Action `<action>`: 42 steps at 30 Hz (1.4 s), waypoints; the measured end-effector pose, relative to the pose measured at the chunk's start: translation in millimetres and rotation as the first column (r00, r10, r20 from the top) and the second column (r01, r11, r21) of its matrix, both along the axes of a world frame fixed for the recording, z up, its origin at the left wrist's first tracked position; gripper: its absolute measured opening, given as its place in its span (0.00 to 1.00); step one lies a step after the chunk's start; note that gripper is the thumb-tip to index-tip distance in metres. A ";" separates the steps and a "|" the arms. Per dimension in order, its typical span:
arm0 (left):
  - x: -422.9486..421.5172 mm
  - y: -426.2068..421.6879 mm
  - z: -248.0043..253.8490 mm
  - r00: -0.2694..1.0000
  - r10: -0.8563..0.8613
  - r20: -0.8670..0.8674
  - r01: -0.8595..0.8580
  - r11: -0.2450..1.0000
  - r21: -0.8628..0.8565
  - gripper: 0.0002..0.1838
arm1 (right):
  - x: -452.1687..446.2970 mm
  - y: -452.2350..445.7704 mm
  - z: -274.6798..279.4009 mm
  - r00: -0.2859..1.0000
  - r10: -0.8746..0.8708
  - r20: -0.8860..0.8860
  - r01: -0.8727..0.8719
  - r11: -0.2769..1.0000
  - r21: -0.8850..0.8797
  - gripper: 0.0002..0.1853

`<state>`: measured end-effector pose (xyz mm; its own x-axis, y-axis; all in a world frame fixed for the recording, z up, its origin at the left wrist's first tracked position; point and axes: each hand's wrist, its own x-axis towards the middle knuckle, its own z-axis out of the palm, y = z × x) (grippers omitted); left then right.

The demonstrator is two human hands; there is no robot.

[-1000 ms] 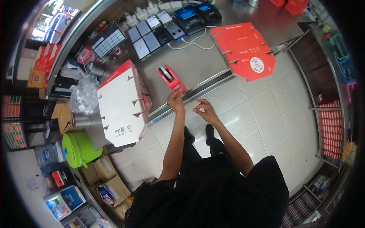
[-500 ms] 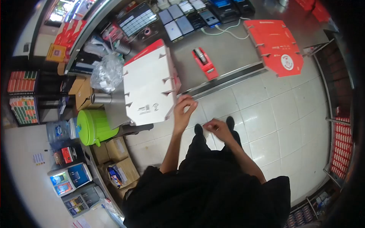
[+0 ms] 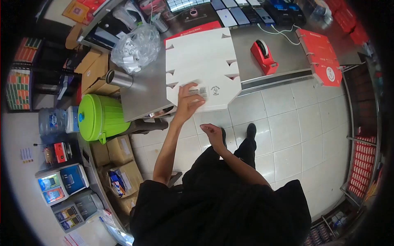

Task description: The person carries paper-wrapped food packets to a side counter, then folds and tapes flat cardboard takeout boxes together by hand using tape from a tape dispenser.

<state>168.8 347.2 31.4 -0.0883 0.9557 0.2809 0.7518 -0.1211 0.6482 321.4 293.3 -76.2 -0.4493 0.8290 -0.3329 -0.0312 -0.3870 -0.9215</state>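
A white cardboard box (image 3: pixel 201 61) with cut corners, slots along its sides and a printed label lies on the metal counter, a red flap showing behind it. My left hand (image 3: pixel 188 102) rests over its near part, beside the printed label, with the fingers apart. Lower and to the right, my right hand (image 3: pixel 214 135) is in the air in front of the counter. Its fingers are drawn together, and whatever they may hold cannot be made out. To the right of the box stands a red tape dispenser (image 3: pixel 264 57).
A red printed carton (image 3: pixel 320 57) overhangs the counter's front edge at right. Several phones (image 3: pixel 242 15) with cables lie at the back. On the left are a plastic bag (image 3: pixel 135 47), a metal cup (image 3: pixel 119 78) and a green lidded bin (image 3: pixel 102 117). Cardboard boxes (image 3: pixel 123 176) stand below.
My left hand has moved from beside the box onto its near part. The box now lies squarer to me. My right hand has shifted left, and the view has turned.
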 end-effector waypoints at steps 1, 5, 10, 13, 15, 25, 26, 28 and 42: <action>-2.5 3.8 -0.7 0.999 -0.032 -0.014 0.032 0.999 0.002 0.04 | -1.8 0.1 -0.6 1.000 -0.028 0.012 0.028 1.000 0.012 0.08; -12.0 7.9 -20.1 0.995 -0.050 0.089 0.050 0.999 0.010 0.14 | -5.3 10.0 -17.9 0.994 -0.098 0.055 0.095 0.994 0.045 0.08; -17.8 8.8 -26.2 0.991 -0.083 -0.101 0.063 0.979 -0.192 0.30 | -21.7 52.6 -50.1 0.977 -0.181 0.114 0.128 0.922 0.366 0.10; -18.3 9.3 -23.6 0.993 -0.085 -0.077 0.066 0.972 -0.227 0.28 | -35.2 70.8 -59.9 0.955 -0.297 0.001 0.241 0.778 0.581 0.16; -19.3 9.0 -23.7 0.992 -0.098 -0.075 0.079 0.971 -0.226 0.28 | -31.4 77.2 -59.2 0.949 -0.311 0.055 0.191 0.704 0.684 0.20; -13.6 9.6 -15.9 0.999 -0.027 -0.033 0.019 0.975 -0.220 0.32 | -29.0 103.8 -53.8 0.921 -0.390 0.005 0.288 0.688 0.667 0.19; -9.3 5.2 -14.9 0.993 0.119 -0.014 -0.120 0.987 -0.108 0.32 | -29.1 108.5 -55.1 0.909 -0.416 -0.009 0.297 0.632 0.716 0.17; 9.3 -15.1 -15.7 0.916 0.394 0.075 -0.400 0.911 0.102 0.34 | -22.8 115.3 -55.9 0.917 -0.398 0.034 0.252 0.641 0.725 0.14; 61.0 -30.4 -31.2 -0.348 0.427 0.835 -0.326 0.780 -0.535 0.21 | -21.7 303.9 134.2 0.928 -0.303 0.216 -0.009 0.563 0.826 0.14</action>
